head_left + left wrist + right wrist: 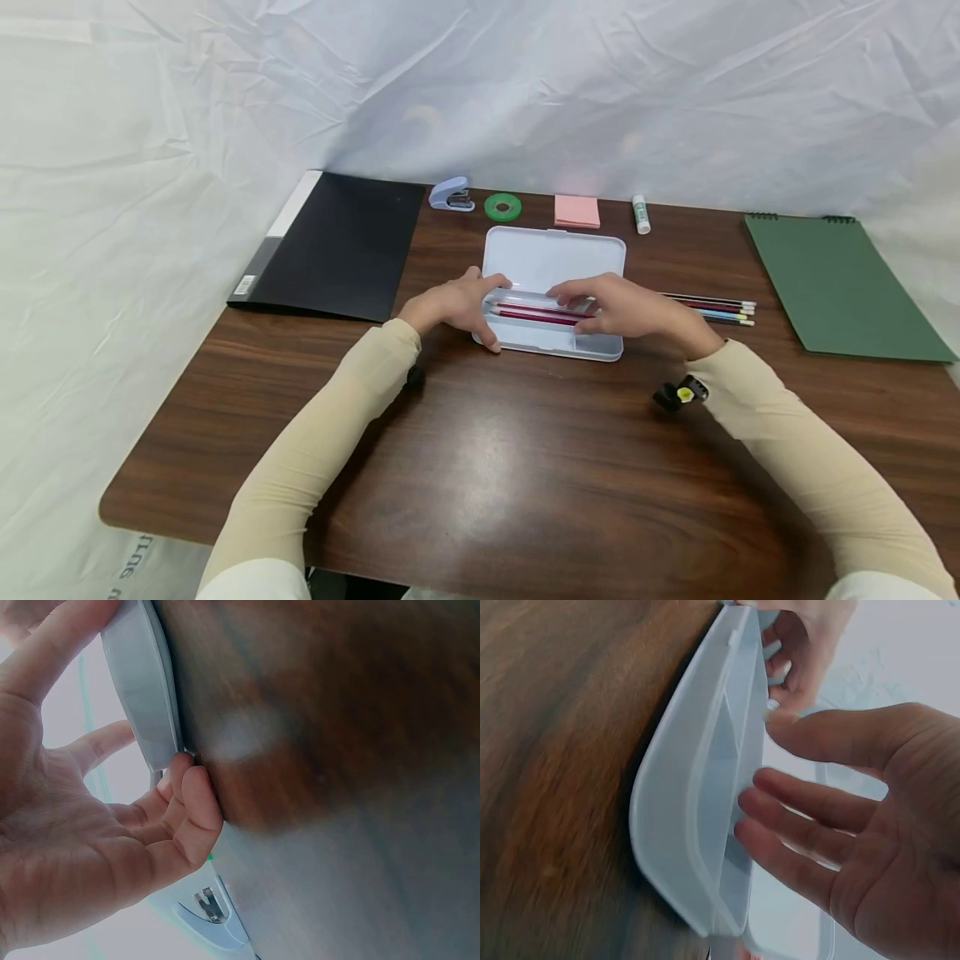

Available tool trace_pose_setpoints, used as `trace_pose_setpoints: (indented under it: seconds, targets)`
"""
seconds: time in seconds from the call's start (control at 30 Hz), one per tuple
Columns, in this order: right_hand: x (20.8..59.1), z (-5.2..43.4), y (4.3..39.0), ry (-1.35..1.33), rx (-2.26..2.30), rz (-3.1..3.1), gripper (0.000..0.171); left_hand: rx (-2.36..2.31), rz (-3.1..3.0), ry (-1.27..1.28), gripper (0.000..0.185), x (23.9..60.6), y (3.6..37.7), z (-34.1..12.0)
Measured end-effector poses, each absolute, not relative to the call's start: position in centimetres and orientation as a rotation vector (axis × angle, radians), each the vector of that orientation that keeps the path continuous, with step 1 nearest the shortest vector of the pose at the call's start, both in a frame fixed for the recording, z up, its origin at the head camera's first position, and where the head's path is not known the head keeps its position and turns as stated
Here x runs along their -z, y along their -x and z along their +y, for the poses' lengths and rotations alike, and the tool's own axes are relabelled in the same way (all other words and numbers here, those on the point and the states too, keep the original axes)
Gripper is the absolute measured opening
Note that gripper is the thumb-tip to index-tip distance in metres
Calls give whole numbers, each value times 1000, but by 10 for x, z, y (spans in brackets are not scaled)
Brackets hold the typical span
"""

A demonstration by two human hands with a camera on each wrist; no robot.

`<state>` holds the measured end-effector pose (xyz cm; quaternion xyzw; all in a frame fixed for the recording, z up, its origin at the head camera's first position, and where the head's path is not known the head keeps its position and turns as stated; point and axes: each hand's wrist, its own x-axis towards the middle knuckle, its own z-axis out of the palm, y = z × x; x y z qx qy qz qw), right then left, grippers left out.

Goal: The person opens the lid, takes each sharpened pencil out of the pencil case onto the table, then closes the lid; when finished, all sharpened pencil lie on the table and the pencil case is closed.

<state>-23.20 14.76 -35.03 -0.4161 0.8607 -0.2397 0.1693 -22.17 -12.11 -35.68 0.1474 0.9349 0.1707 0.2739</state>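
A white pencil case (547, 340) lies open on the table with its lid (555, 257) tipped back. Two dark red pencils (536, 317) lie in its long compartment, their tips toward the left. My left hand (463, 304) holds the case's left end, thumb at the front wall and a finger over the inside; in the left wrist view, other fingers bend against the case's corner. Over the case's right part is my right hand (618, 304), fingers loosely bent near the pencils' right ends. The right wrist view shows thumb and fingers apart, with nothing between them.
Several more pencils (723, 310) lie right of the case, partly behind my right wrist. A black folder (337, 242) is at left, a green spiral pad (847, 287) at right. Along the back are a stapler (452, 196), green tape (502, 207), pink sticky notes (577, 212) and a glue stick (641, 214).
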Motion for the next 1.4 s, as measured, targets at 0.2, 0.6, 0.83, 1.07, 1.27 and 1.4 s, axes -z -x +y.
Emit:
trace_pose_setpoints:
  seconds: [0.2, 0.6, 0.83, 1.07, 1.27, 1.4]
  targets:
    - [350, 129, 231, 1164, 562, 2489, 58, -444, 2511, -391, 101, 356, 221, -121]
    - [352, 113, 230, 1111, 429, 2526, 55, -442, 2510, -389, 101, 356, 223, -120]
    - [357, 109, 232, 1118, 432, 2519, 53, -446, 2501, -390, 99, 356, 222, -120]
    - [360, 109, 233, 1137, 469, 2476, 54, -444, 2504, -383, 99, 355, 221, -120]
    - [358, 108, 233, 1165, 446, 2447, 52, -446, 2509, -392, 99, 354, 221, -119]
    - [355, 108, 237, 1176, 422, 2416, 49, -443, 2515, -388, 99, 354, 221, -120]
